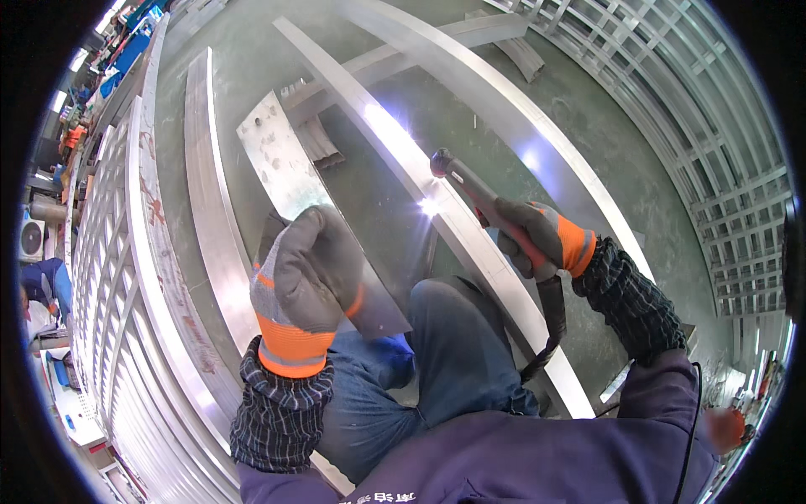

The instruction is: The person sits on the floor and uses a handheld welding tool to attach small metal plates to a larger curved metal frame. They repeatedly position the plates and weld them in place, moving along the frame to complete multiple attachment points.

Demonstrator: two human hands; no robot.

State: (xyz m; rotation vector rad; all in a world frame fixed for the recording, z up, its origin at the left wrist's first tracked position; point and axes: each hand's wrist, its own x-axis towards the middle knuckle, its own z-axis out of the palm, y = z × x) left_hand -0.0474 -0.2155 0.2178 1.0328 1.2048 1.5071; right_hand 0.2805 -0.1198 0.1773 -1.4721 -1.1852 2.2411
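Note:
My right hand, in a grey and orange glove, is wrapped round a red and black welding torch. The torch's dark head is near a long, pale metal bar; a bright spark glows on that bar just below it. My left hand, gloved alike, has its fingers curled closed above a flat metal plate. That plate passes behind the hand and shows again beside its wrist. Whether the fingers grip the plate or something thin is hidden.
A black cable hangs from the torch past my knee. Other long metal bars flank me, one at the right, and a crosswise beam lies farther off. Slatted metal frames stand at right, others at left.

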